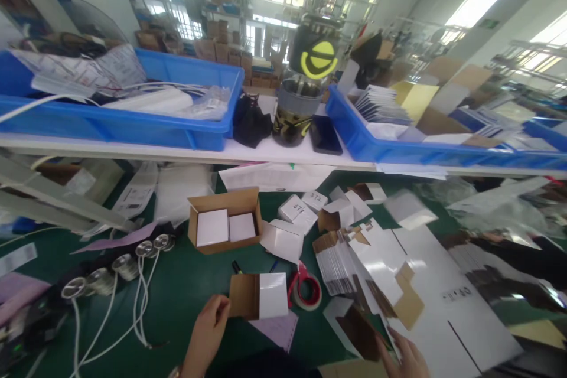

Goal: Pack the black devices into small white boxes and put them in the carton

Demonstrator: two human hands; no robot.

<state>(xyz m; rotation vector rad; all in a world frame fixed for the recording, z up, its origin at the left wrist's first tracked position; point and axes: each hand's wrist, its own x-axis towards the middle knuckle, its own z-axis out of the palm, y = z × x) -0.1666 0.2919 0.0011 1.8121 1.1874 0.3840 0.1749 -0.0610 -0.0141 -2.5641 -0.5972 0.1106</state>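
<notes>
My left hand (207, 331) is at the bottom centre, fingers touching the brown open side of a small white carton (260, 296) lying on the green mat. My right hand (405, 357) is at the bottom right, fingers spread on a flat unfolded white box blank (416, 283). A roll of red tape (305, 290) lies just right of the carton. An open brown box (224, 220) with two white cartons inside stands behind it. Several small white cartons (297, 211) are scattered near the middle.
Round metal parts on white cables (126, 266) lie at the left. A white shelf (248, 155) holds two blue bins (133, 121) (398, 144) and a jar with a yellow logo (305, 88). Plastic bags (496, 207) lie at the right.
</notes>
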